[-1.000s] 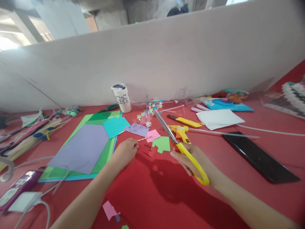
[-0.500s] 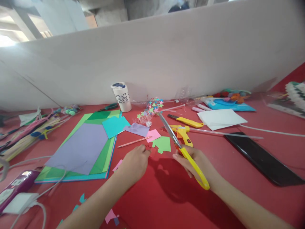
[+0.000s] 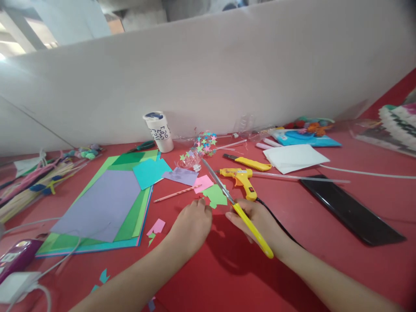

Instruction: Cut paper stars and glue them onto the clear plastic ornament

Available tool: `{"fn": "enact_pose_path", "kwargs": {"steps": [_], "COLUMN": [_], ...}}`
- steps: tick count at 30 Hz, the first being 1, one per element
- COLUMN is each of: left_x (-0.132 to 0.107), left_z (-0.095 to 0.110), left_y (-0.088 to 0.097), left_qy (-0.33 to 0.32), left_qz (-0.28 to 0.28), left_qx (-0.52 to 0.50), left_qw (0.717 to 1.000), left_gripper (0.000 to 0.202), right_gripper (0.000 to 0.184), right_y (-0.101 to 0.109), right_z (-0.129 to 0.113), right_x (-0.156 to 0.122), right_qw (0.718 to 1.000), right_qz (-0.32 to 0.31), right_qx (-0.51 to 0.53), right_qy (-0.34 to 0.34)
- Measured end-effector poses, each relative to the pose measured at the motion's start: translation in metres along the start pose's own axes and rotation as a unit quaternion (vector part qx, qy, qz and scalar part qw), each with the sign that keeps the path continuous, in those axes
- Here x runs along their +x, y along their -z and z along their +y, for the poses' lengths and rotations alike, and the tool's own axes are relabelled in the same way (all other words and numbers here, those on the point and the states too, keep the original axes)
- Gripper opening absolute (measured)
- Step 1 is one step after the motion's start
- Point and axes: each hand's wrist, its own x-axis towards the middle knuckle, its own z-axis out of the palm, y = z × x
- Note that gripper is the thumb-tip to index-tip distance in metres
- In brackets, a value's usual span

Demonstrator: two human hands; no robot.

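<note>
Yellow-handled scissors [image 3: 250, 227] are held in my right hand [image 3: 260, 221], their closed-looking blades pointing away and to the left over the green paper. My left hand [image 3: 193, 223] is low over the red table with its fingers curled together. Whatever lies between those fingertips, if anything, is hidden. Just beyond them is a light green paper piece [image 3: 217, 196] with a ragged cut edge. A pink paper piece [image 3: 203, 183] partly touches it, and a striped pencil [image 3: 175, 194] rests to its left.
A yellow glue gun [image 3: 242, 177] and a yellow cutter [image 3: 251, 163] lie beyond my right hand. Coloured sheets [image 3: 100, 203] are stacked at left. A white tumbler [image 3: 160, 133] stands near the wall. A star-covered wire decoration [image 3: 204, 145], white paper [image 3: 295, 157] and a dark tray-like object [image 3: 351, 210] are also there.
The view has shifted slightly right. My left hand has drawn a little closer to my right hand, uncovering more of the pink and green scraps. The scissors remain in my right hand.
</note>
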Motion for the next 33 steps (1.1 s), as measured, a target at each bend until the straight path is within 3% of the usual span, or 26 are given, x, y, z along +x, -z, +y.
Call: {"fn": "enact_pose_path", "kwargs": {"steps": [4, 10, 20, 24, 29, 33], "left_x": [0.002, 0.000, -0.002, -0.005, -0.015, -0.015], "left_z": [0.005, 0.001, -0.009, -0.002, 0.001, -0.010], "left_y": [0.007, 0.021, 0.002, -0.001, 0.001, -0.003], "left_qy": [-0.006, 0.021, 0.020, -0.013, -0.065, -0.009], "left_qz": [-0.023, -0.029, 0.001, 0.008, 0.030, 0.072], "left_qx": [0.024, 0.027, 0.015, 0.014, -0.042, -0.120], "left_qw": [0.999, 0.999, 1.000, 1.000, 0.997, 0.990], "left_gripper": [0.034, 0.025, 0.025, 0.031, 0.022, 0.027], "right_gripper": [0.031, 0.028, 0.030, 0.026, 0.023, 0.024], "right_y": [0.002, 0.002, 0.002, 0.003, 0.002, 0.002], "right_z": [-0.007, -0.012, -0.013, -0.014, -0.013, -0.012], "right_x": [-0.004, -0.005, -0.006, -0.004, -0.003, -0.003], "right_qw": [1.000, 1.000, 1.000, 1.000, 1.000, 1.000], "right_qz": [-0.001, -0.004, 0.007, 0.004, -0.001, 0.000], "right_qx": [0.003, 0.007, 0.012, 0.009, 0.015, 0.018], "right_qy": [0.000, 0.003, 0.011, 0.017, 0.022, 0.019]}}
